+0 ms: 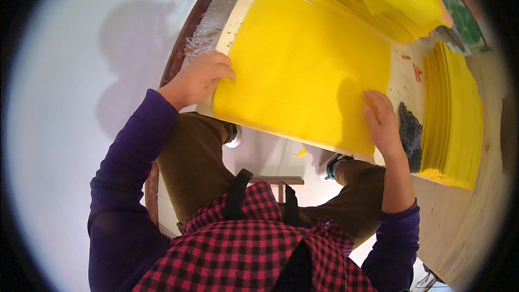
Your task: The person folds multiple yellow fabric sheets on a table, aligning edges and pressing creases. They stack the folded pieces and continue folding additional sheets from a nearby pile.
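Observation:
A large yellow sheet (303, 70) lies flat on a pale wooden table (403, 78) in front of me. My left hand (201, 78) grips the sheet's left edge, fingers curled over it. On the sheet's lower right corner rests my right hand (383, 121), pressing down with its fingers flat. A dark grey rag (411, 132) lies just to the right of that hand.
A thick stack of yellow sheets (451, 116) stands on the table's right side. Another loose pile of yellow sheets (378, 0) lies at the back. Crumpled clear plastic (208, 30) sits on a dark wooden frame at the left. My knees are under the table edge.

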Motion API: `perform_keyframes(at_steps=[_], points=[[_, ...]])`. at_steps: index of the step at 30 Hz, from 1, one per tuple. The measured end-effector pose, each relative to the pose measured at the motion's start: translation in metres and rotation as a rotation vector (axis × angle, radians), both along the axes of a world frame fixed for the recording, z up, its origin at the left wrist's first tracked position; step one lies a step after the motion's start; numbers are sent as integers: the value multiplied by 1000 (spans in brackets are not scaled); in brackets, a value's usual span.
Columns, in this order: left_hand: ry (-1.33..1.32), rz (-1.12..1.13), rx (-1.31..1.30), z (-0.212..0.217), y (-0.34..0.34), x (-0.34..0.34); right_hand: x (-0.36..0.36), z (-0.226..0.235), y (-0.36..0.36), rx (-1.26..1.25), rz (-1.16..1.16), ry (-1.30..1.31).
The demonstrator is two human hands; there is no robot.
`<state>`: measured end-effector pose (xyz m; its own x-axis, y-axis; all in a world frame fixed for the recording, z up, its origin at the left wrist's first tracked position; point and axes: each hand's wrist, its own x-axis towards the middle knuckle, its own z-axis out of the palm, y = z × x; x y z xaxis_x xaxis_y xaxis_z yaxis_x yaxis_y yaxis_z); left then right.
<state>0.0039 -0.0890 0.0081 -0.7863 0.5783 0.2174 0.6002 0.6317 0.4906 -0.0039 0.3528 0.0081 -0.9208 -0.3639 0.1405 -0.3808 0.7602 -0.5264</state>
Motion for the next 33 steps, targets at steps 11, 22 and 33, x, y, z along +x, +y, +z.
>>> perform_keyframes(at_steps=[11,22,33], points=[[39,92,101,-3,4,6,37,24,54,-307,-330,-286],[-4,45,39,-6,16,3,23,12,19,-20,14,-31],[14,89,-31,-1,24,2,20,17,10,27,-13,-21]])
